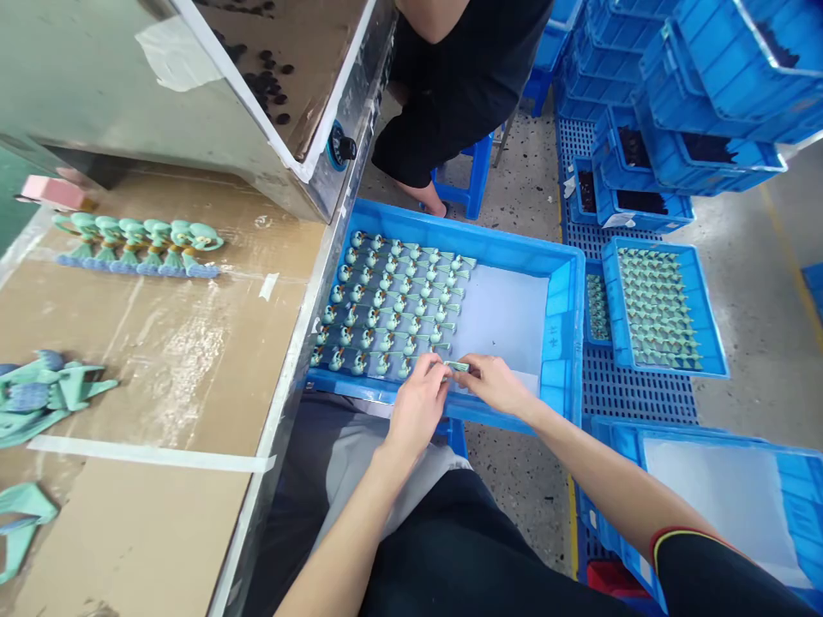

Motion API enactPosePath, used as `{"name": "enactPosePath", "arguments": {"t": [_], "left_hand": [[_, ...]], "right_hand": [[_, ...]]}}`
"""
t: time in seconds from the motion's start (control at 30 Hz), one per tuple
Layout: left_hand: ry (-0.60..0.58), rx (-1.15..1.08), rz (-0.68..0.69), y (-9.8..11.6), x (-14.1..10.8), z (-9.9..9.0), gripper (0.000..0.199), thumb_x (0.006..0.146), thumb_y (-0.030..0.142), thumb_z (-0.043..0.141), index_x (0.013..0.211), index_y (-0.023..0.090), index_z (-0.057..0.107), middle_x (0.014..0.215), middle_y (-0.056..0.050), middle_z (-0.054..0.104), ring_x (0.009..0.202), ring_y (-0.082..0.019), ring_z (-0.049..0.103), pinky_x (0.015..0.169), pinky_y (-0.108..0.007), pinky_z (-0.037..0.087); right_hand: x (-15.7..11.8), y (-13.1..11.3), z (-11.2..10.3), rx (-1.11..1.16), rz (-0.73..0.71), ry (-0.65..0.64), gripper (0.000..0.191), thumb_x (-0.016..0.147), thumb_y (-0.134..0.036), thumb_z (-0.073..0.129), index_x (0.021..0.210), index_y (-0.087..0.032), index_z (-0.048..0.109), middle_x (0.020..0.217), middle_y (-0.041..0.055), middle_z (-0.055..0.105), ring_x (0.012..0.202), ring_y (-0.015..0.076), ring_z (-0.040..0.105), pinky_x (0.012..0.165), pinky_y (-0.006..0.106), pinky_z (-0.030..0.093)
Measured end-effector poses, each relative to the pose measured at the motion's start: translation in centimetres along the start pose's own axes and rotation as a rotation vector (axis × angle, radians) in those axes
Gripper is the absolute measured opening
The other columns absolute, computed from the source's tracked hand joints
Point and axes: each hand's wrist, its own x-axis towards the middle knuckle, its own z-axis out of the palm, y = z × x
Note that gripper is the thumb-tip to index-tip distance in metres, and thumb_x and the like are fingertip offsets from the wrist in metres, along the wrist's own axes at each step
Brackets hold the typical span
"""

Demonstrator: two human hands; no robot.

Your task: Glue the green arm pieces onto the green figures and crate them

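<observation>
Head view: a small green piece [457,366] sits between the person's two hands, over the near side of a blue tray [562,326] beside the desk [292,343]. The right hand [498,383] has thumb and fingers pinched on its right end; the left hand [417,398] has its fingertips bunched at the other end, though whether they grip it too is hidden. Close rows of small green figures [399,304] stand just beside the left hand, with bare white paper [501,313] to their right. A knuckle drifting left could topple neighbouring figures, since the gaps are narrow. So small a piece might slip from the fingertips, and a forearm leaning on the near rim might jolt the tray.
</observation>
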Motion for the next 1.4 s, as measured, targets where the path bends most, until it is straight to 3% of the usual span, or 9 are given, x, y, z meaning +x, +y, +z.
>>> {"name": "enactPosePath", "arguments": {"t": [0.1, 0.17, 0.33, 0.43, 0.57, 0.8, 1.17, 1.3, 1.4], "left_hand": [[0.037, -0.040, 0.002, -0.5, -1.0, -0.1, 0.017, 0.117, 0.014, 0.062, 0.116, 0.026, 0.076, 0.135, -0.007, 0.073, 0.090, -0.018, 0.081, 0.078, -0.032, 0.072], [0.063, -0.071, 0.009, -0.6, -1.1, 0.0, 0.016, 0.118, 0.017, 0.064, 0.114, 0.026, 0.077, 0.131, -0.006, 0.075, 0.088, -0.018, 0.081, 0.078, -0.032, 0.073], [0.194, -0.153, -0.007, -1.3, -1.8, -1.2, 0.012, 0.115, 0.028, 0.077, 0.123, 0.030, 0.085, 0.134, -0.006, 0.083, 0.106, -0.025, 0.087, 0.092, -0.040, 0.077], [0.363, -0.178, -0.095, -2.2, -3.3, -3.4, 0.023, 0.121, 0.036, 0.070, 0.137, 0.029, 0.085, 0.140, -0.011, 0.083, 0.117, -0.029, 0.087, 0.100, -0.045, 0.077], [0.490, -0.187, -0.158, -3.0, -5.4, -6.3, 0.022, 0.121, 0.039, 0.073, 0.134, 0.025, 0.085, 0.133, -0.010, 0.088, 0.121, -0.029, 0.087, 0.115, -0.049, 0.072], [0.458, -0.222, -0.178, -2.0, -7.0, -6.3, 0.020, 0.119, 0.036, 0.073, 0.130, 0.025, 0.086, 0.129, -0.009, 0.091, 0.120, -0.028, 0.089, 0.115, -0.047, 0.072], [0.371, -0.264, -0.210, -1.9, -7.3, -5.9, 0.024, 0.120, 0.035, 0.069, 0.136, 0.027, 0.086, 0.129, -0.008, 0.093, 0.118, -0.027, 0.090, 0.116, -0.044, 0.071], [0.365, -0.269, -0.203, -2.1, -7.1, -6.0, 0.023, 0.119, 0.038, 0.071, 0.133, 0.027, 0.087, 0.128, -0.008, 0.093, 0.115, -0.027, 0.091, 0.115, -0.044, 0.072], [0.370, -0.270, -0.209, -2.4, -7.2, -6.0, 0.023, 0.119, 0.039, 0.072, 0.132, 0.027, 0.087, 0.129, -0.008, 0.094, 0.118, -0.028, 0.090, 0.115, -0.044, 0.071]], "right_hand": [[0.6, -0.2, 0.0, 0.019, -0.036, -0.071, 0.032, 0.121, -0.049, 0.079, 0.113, -0.018, 0.082, 0.101, 0.0024, 0.082, 0.091, 0.0210, 0.080, 0.093, 0.041, 0.069], [0.9, -0.2, 0.0, 0.017, -0.053, -0.081, 0.030, 0.121, -0.049, 0.081, 0.118, -0.019, 0.083, 0.111, 0.0049, 0.084, 0.102, 0.0234, 0.082, 0.101, 0.045, 0.069], [1.7, 0.5, 0.1, -0.012, -0.028, -0.082, 0.032, 0.122, -0.050, 0.079, 0.127, -0.018, 0.083, 0.116, 0.0059, 0.085, 0.103, 0.0236, 0.083, 0.101, 0.046, 0.071], [2.2, 1.6, 0.7, -0.050, 0.014, -0.091, 0.030, 0.121, -0.048, 0.081, 0.125, -0.018, 0.083, 0.116, 0.0059, 0.085, 0.100, 0.0224, 0.083, 0.098, 0.044, 0.073], [3.1, 2.7, 1.9, -0.099, 0.043, -0.099, 0.028, 0.119, -0.046, 0.084, 0.126, -0.018, 0.083, 0.122, 0.0073, 0.085, 0.106, 0.0235, 0.083, 0.100, 0.045, 0.073], [4.5, 2.8, 4.0, -0.118, 0.029, -0.103, 0.030, 0.118, -0.044, 0.086, 0.132, -0.018, 0.082, 0.132, 0.0094, 0.083, 0.115, 0.0262, 0.083, 0.105, 0.048, 0.073], [5.2, 2.3, 5.6, -0.033, 0.082, -0.144, 0.030, 0.119, -0.045, 0.085, 0.130, -0.017, 0.081, 0.121, 0.0067, 0.084, 0.100, 0.0221, 0.083, 0.092, 0.041, 0.074], [4.8, 1.8, 5.4, -0.005, 0.097, -0.130, 0.030, 0.118, -0.045, 0.086, 0.128, -0.017, 0.081, 0.118, 0.0059, 0.084, 0.097, 0.0212, 0.082, 0.091, 0.041, 0.074], [5.1, 1.9, 3.6, 0.010, 0.107, -0.071, 0.032, 0.118, -0.047, 0.086, 0.126, -0.017, 0.082, 0.116, 0.0055, 0.084, 0.096, 0.0210, 0.082, 0.090, 0.040, 0.074]]}}
